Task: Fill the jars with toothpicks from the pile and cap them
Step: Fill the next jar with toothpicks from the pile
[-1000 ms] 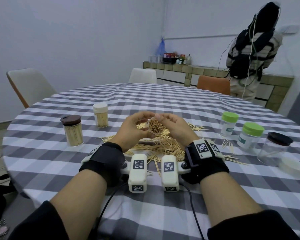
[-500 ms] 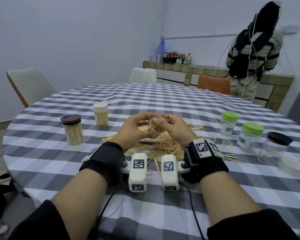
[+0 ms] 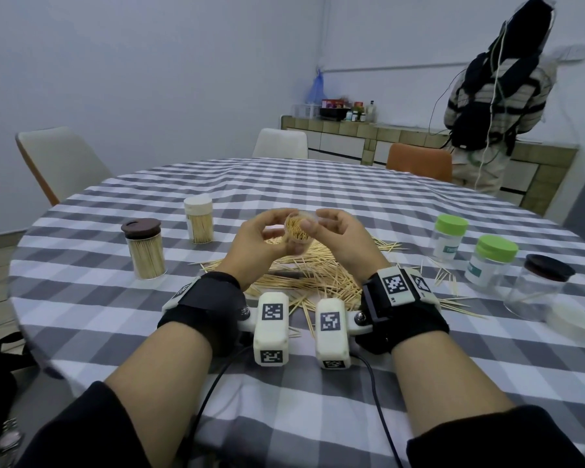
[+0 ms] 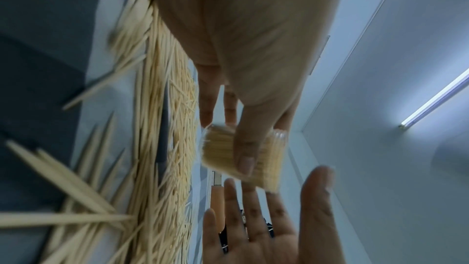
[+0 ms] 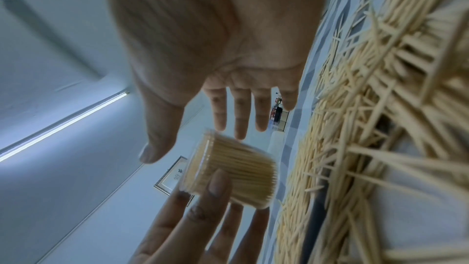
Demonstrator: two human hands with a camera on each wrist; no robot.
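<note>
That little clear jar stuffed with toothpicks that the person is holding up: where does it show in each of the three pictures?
Head: the jar sits at picture centre, gripped by the left hand, above the toothpick pile.
Left wrist: the jar is centre, under the left thumb.
Right wrist: the jar is lower centre, just beyond the right hand.
Shared landmark: the toothpick pile shows in every view.

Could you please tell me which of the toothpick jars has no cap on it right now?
The small clear plastic jar packed with toothpicks, in the left hand grip above the pile; its mouth is open, while every jar standing on the table is capped.
</note>
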